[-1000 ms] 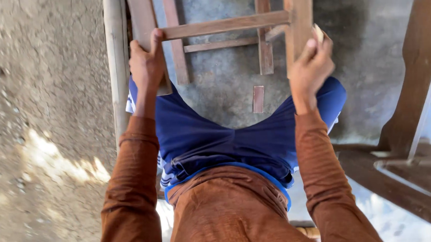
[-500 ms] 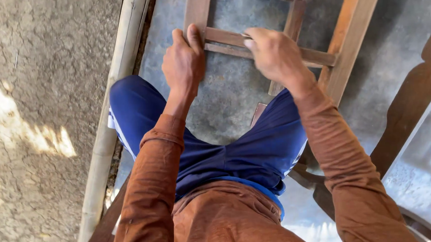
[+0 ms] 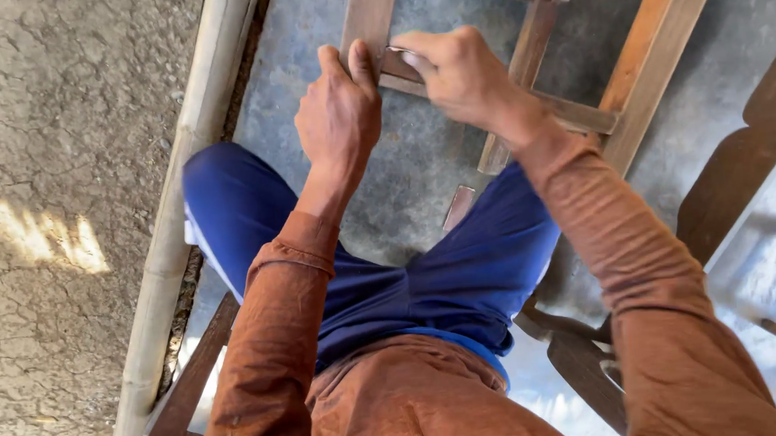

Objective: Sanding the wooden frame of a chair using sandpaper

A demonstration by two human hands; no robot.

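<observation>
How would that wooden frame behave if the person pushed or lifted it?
The wooden frame looks stiff: thick rails joined crosswise. Being open, it is probably fairly light for its size. The left hand grips one rail while the right hand presses on it, so it may shift unbraced.

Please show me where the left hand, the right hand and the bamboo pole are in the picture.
left hand (image 3: 338, 114), head view, on the back of the hand.
right hand (image 3: 458, 68), head view, on the knuckles.
bamboo pole (image 3: 191, 149), head view, on the middle of its shaft.

Bright daylight, sun patch left, motion-blurred edges.
</observation>
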